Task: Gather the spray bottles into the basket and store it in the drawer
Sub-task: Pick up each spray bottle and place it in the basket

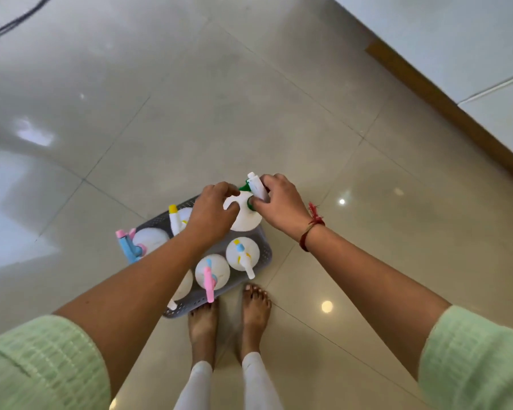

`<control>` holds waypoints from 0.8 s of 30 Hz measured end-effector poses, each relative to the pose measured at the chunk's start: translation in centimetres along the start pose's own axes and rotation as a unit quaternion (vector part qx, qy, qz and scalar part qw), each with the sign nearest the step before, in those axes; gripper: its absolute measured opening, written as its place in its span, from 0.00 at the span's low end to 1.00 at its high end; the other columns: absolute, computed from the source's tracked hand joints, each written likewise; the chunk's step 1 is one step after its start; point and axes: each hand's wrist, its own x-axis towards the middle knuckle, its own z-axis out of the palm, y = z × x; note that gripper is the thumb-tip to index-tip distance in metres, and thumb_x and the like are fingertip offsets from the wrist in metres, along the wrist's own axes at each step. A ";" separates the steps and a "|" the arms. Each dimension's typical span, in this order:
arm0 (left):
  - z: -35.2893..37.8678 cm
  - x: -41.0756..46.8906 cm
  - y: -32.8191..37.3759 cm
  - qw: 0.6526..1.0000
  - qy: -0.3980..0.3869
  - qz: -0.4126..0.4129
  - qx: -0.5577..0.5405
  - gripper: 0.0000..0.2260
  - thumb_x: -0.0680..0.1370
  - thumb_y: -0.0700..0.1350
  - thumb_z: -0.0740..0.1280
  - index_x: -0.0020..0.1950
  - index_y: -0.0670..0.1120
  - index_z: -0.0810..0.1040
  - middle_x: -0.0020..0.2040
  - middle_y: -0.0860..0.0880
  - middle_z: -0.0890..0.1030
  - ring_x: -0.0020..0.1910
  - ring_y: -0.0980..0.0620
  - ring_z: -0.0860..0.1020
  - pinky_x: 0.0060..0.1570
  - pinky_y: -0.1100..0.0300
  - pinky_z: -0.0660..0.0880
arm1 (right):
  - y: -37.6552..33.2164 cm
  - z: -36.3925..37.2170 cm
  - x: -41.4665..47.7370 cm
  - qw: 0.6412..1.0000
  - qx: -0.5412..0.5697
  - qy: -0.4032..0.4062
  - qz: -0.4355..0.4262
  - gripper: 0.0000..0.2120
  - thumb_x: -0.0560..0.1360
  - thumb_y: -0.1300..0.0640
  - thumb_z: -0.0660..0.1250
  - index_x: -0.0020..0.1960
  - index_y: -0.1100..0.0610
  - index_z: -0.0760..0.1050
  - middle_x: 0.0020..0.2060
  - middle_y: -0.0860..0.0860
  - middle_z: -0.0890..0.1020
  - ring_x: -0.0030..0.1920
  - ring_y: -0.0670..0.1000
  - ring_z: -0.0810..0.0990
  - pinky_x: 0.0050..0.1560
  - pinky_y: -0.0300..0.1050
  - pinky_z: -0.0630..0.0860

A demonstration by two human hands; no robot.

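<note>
Head view: I saw both hands, left [212, 207] and right [279, 202], clamped on the green-nozzle bottle [243, 216] at the basket's [264, 247] 1 o'clock corner

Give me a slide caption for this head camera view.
Both hands, left and right, settle a green-topped spray bottle into a grey basket on the floor.

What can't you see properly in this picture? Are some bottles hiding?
Head view, the only one:
- The bottle under the left forearm: mostly covered by the arm; its spray-head colour is unclear.
- The green-topped bottle: both hands cover its top, the left hand and the right hand.
- The basket: its far rim is behind bottles and hands.
- The drawer: not recognisable in the picture.
</note>
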 end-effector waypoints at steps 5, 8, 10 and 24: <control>-1.5 -1.2 -4.0 0.999 0.024 -0.030 -0.004 0.13 0.75 0.40 0.63 0.59 0.44 0.78 0.57 0.44 0.79 0.58 0.46 0.75 0.57 0.56 0.70 | -1.1 4.5 1.0 1.000 0.013 -0.001 0.015 0.14 0.71 0.56 0.68 0.55 0.60 0.76 0.53 0.58 0.76 0.51 0.57 0.76 0.50 0.42 0.69; -1.7 -2.4 -6.0 0.999 0.026 -0.033 -0.013 0.12 0.76 0.40 0.63 0.59 0.44 0.78 0.57 0.45 0.79 0.58 0.47 0.75 0.57 0.56 0.70 | -0.9 6.7 1.8 0.998 0.009 0.003 0.054 0.14 0.71 0.56 0.68 0.54 0.61 0.77 0.53 0.59 0.77 0.52 0.58 0.77 0.48 0.41 0.68; -1.8 -3.4 -7.3 0.998 0.031 -0.037 -0.026 0.11 0.76 0.39 0.64 0.58 0.42 0.78 0.57 0.44 0.79 0.58 0.47 0.75 0.58 0.57 0.70 | -0.8 8.0 2.1 0.997 0.013 0.006 0.080 0.15 0.70 0.56 0.68 0.53 0.63 0.77 0.53 0.59 0.79 0.53 0.59 0.77 0.50 0.44 0.72; -2.0 -7.8 -12.4 0.997 0.044 -0.055 -0.003 0.13 0.77 0.43 0.64 0.61 0.46 0.75 0.57 0.45 0.77 0.53 0.49 0.75 0.53 0.57 0.72 | -1.5 10.6 2.4 0.990 0.065 -0.001 0.127 0.27 0.70 0.51 0.71 0.66 0.58 0.70 0.61 0.57 0.73 0.58 0.56 0.76 0.57 0.44 0.71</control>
